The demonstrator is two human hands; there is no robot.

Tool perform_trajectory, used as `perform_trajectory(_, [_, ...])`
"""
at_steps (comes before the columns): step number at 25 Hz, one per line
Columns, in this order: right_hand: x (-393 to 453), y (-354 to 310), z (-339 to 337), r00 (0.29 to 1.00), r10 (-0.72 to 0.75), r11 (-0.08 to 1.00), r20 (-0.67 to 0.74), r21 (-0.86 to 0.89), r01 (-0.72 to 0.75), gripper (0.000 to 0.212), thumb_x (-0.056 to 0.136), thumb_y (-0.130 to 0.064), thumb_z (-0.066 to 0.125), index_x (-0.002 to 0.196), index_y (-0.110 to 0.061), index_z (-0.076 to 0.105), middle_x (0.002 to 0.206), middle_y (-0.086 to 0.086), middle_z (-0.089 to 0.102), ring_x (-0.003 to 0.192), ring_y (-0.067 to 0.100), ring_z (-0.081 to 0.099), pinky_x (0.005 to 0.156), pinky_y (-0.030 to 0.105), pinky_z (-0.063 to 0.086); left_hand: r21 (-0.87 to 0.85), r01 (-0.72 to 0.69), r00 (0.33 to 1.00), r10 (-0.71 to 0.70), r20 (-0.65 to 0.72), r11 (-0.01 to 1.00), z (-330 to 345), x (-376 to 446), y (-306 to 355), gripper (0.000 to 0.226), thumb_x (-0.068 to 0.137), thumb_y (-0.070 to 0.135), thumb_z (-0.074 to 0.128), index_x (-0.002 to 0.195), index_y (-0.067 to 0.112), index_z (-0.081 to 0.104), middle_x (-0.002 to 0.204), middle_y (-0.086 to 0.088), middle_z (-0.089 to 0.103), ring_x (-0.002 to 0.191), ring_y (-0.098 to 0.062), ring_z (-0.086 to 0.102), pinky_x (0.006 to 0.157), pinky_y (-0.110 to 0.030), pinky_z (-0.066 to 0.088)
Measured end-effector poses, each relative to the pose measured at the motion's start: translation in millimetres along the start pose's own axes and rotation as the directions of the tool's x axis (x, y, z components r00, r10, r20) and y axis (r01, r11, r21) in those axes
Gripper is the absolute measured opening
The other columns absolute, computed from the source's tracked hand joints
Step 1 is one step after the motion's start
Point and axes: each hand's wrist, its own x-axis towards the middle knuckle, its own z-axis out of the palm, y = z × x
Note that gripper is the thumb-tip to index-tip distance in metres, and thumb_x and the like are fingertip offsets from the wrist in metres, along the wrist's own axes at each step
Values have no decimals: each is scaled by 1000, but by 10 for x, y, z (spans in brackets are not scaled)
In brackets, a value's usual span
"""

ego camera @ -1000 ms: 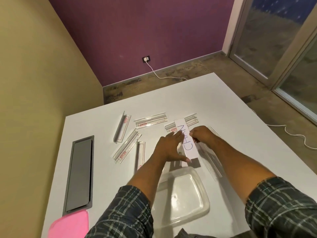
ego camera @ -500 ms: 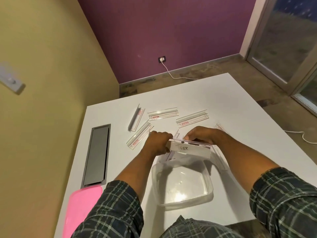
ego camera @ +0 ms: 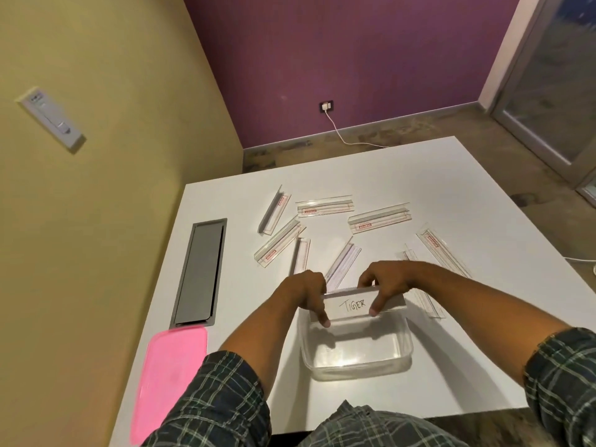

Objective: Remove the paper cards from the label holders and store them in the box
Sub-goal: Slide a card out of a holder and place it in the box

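Note:
A clear label holder with a white paper card reading TIGER is held level just above the far rim of the clear plastic box. My left hand grips its left end, thumb on the front face. My right hand grips its right part from above, thumb pressed on the card's face. The box looks empty. Several clear label holders lie scattered on the white table beyond my hands, such as one at the back and one at the right.
A pink lid lies at the table's near left edge. A grey cable hatch is set into the table at the left. The yellow wall stands close on the left. A white cable runs across the floor from a wall socket.
One second ago my hands handled a card reading CHAIN flat on the table. Now they hold the TIGER holder upright over the box's far rim. The view has shifted left.

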Motion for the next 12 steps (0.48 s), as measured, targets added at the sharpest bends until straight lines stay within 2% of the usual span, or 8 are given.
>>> perform_trajectory(3, [33,-62,176,998,-49,944,-40,-328,33,59,67,-61,80,116,-29,69,105,-9,71,94,14,64,81,32,52,151,14,998,-6,-57,988,147,11,65,58,56,49,91,93,14,65,88,0,64,82,-22,62,65,-29,48])
perform_trajectory(7, [82,4,411,991,-98,847,-92,-531,35,62,75,-66,71,124,-28,63,108,-1,71,96,22,65,79,33,47,342,7,984,54,-169,940,403,65,102,62,66,52,86,111,14,66,103,-9,66,90,-28,67,72,-33,48])
perform_trajectory(9, [145,47,537,987,-106,806,-119,-592,15,53,80,-60,69,121,-26,63,108,2,71,96,25,66,74,32,44,389,11,974,78,-211,921,551,93,92,53,76,45,81,114,12,67,106,-11,68,93,-31,68,78,-34,48])
perform_trajectory(12, [258,83,706,983,-66,789,-171,-612,-53,41,86,-45,70,118,-21,62,111,3,71,98,27,67,76,33,45,443,28,966,91,-244,896,707,119,44,25,86,24,69,107,11,69,105,-11,71,94,-30,68,86,-34,45])
